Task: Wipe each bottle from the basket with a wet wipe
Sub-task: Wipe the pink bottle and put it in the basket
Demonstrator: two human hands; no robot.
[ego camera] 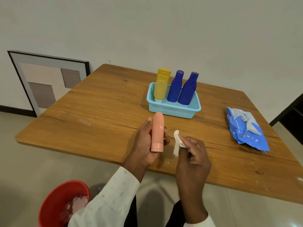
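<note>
My left hand (144, 145) curls around the pink bottle (157, 132), held cap toward me above the table (98, 112) edge. At three o'clock of it, my right hand (191, 159) pinches the crumpled wet wipe (177, 142), just beside the bottle, not touching. The basket (173, 109) at twelve o'clock holds two yellow and two blue bottles. The pink surface looks glossy, so I judge it could slip from my grasp under wiping pressure.
</note>
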